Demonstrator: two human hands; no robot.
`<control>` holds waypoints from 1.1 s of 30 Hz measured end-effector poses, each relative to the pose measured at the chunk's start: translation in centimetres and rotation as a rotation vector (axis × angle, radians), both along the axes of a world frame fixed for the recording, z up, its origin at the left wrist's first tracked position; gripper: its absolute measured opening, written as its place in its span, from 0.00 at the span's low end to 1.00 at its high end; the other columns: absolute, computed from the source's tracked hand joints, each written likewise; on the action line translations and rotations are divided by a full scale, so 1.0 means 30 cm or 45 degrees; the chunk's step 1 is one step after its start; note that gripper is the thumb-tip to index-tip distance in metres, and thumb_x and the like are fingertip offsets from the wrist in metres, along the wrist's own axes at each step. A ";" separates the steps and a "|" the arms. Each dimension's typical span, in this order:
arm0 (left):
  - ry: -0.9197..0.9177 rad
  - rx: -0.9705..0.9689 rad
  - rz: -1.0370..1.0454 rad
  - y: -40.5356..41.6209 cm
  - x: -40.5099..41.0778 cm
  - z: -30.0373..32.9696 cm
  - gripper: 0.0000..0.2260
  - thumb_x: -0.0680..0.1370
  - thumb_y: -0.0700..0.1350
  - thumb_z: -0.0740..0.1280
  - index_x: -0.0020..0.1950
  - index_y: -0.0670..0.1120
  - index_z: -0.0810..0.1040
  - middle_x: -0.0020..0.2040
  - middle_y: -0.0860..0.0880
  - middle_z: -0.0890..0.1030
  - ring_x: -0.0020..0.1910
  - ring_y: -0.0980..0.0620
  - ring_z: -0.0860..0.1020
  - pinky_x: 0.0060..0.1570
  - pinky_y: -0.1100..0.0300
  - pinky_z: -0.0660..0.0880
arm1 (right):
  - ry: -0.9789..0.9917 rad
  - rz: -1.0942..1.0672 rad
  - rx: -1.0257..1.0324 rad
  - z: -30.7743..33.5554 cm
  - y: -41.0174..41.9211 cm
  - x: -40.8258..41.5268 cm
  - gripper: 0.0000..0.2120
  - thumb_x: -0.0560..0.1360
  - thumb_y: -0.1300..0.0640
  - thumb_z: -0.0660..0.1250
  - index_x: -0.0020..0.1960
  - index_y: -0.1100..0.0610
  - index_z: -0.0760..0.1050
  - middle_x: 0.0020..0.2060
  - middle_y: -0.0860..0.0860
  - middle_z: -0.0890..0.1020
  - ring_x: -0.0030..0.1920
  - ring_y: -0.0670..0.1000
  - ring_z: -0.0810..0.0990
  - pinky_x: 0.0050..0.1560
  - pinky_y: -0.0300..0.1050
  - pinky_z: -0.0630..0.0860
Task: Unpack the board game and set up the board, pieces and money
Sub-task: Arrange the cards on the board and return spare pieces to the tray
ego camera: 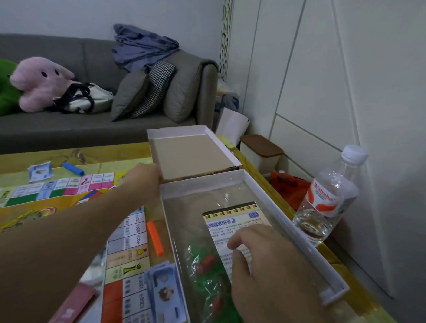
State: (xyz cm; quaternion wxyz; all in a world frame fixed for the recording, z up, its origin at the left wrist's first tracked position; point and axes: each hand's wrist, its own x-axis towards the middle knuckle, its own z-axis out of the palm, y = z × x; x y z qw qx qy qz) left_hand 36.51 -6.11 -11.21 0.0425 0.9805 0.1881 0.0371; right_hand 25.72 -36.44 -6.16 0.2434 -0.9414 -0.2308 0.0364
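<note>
Right hand point(264, 267) fingers are lying loosely curled, tips pressing on the instruction sheet point(236, 225) inside the near box tray point(301, 241), not gripping anything. Sheet is sitting in the tray's middle over clear plastic; a bag of green and red pieces point(208, 270) is lying just beside the hand toward the tray's left wall. Left hand point(143, 180) is reaching across the game board point(61, 199), fingers touching the near left corner of the far box tray point(195, 153); fingertips are hidden behind the hand, so cannot tell the grip. Both trays are sitting along the table's point(250, 162) right edge, touching end to end. Board is lying flat across the table's left part. Orange stick point(155, 238) is resting on the board's right edge beside the near tray; blue stick point(73, 169) near the far edge. Money notes point(166, 297) are lying at the near edge, another stack point(40, 171) toward the far left. Water bottle point(329, 201) is standing off the right edge.
</note>
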 end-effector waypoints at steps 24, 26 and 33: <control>-0.691 -1.574 -0.305 -0.614 -0.747 0.329 0.11 0.80 0.31 0.69 0.50 0.46 0.86 0.44 0.48 0.88 0.45 0.50 0.87 0.46 0.58 0.83 | 1.306 -0.203 1.750 0.173 -0.056 -0.153 0.33 0.79 0.32 0.62 0.63 0.61 0.81 0.54 0.64 0.85 0.56 0.67 0.83 0.58 0.67 0.80; -0.643 -1.398 -0.382 -0.660 -0.780 0.291 0.13 0.79 0.33 0.71 0.49 0.51 0.87 0.44 0.50 0.87 0.44 0.55 0.85 0.44 0.65 0.78 | 1.308 -0.189 1.783 0.166 -0.085 -0.191 0.32 0.80 0.35 0.62 0.58 0.65 0.84 0.55 0.66 0.84 0.58 0.69 0.81 0.58 0.66 0.81; -0.455 -1.455 -0.456 -0.674 -0.874 0.340 0.27 0.74 0.35 0.77 0.57 0.69 0.82 0.65 0.60 0.76 0.60 0.67 0.75 0.53 0.73 0.75 | 1.100 -0.167 1.816 0.189 -0.164 -0.251 0.16 0.79 0.54 0.67 0.61 0.61 0.85 0.51 0.63 0.86 0.41 0.58 0.84 0.46 0.56 0.81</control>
